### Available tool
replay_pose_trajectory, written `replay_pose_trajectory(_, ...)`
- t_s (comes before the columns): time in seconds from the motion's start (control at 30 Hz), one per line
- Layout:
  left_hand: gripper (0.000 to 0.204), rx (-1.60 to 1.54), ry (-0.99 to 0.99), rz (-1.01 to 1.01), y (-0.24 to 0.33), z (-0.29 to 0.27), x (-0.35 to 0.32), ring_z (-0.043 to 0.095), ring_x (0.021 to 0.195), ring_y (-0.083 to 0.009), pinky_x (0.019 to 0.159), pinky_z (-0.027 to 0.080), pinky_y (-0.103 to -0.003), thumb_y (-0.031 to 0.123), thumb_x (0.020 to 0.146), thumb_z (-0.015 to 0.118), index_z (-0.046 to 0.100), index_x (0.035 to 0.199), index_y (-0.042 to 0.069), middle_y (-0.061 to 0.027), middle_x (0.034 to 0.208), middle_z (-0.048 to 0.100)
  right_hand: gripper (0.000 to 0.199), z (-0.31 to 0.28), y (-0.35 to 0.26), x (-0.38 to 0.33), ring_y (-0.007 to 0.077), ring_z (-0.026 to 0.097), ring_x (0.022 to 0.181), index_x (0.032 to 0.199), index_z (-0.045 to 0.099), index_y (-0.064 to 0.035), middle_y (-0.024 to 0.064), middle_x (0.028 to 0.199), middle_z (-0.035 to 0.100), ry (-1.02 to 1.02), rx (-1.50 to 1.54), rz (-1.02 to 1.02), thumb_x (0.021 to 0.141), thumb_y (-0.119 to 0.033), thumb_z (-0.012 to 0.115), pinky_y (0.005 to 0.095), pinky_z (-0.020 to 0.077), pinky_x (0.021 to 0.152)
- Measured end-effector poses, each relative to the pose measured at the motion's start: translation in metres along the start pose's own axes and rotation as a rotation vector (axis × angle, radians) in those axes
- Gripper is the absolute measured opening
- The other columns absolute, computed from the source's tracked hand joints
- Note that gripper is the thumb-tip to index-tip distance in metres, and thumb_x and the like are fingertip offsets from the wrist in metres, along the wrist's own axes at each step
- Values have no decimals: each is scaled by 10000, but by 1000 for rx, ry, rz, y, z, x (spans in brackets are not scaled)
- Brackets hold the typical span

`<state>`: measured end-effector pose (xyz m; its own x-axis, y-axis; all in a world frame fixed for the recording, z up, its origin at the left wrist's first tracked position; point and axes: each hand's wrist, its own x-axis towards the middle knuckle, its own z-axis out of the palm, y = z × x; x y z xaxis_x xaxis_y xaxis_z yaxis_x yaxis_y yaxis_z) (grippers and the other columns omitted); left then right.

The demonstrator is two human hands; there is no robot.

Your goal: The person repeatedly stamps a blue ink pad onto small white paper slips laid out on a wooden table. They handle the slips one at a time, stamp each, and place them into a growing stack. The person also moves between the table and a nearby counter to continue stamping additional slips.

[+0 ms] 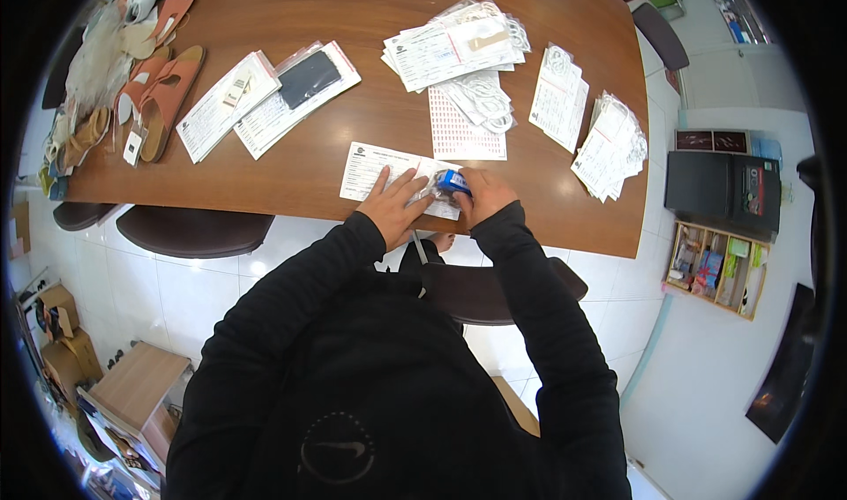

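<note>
On a printed white card near the table's front edge lies my left hand, fingers spread, palm down. A crinkled clear plastic bag rests on the card beside those fingertips; what is inside is hard to make out. My right hand is closed round a small blue block-shaped tool, held over the card's right half against the bag. Its exact kind does not show. Just beyond the card, a white sheet with rows of small red marks lies partly under a pile of bagged white cords.
Overlapping cards with bagged samples are heaped at the far middle. Two card stacks lie left, one topped by a black swatch. More cards with cords sit right. Orange sandals crowd the left end; stools stand along the front.
</note>
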<state>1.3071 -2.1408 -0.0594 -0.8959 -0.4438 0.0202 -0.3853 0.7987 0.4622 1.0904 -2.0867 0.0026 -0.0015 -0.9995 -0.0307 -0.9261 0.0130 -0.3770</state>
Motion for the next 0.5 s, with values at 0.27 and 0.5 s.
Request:
replay_pose_trajectory(0.27,631,-67,73,18,-7,8,-4,313,1434,-326,1176,206,-569,170,740,774,536,1318,77,-155,1464,404,222,18,-1,5,351,644,913,1014,584,-40,154,958,656,-138,-167,36,836,-129,683,443,519,782)
replay_pose_trajectory(0.5,654,-60,46,24,-8,5,-7,295,1440,-335,1181,201,-562,180,733,775,531,1329,65,-160,1470,394,350,-12,0,14,377,661,930,1114,629,-44,199,996,685,-173,-75,227,797,-143,740,449,528,809)
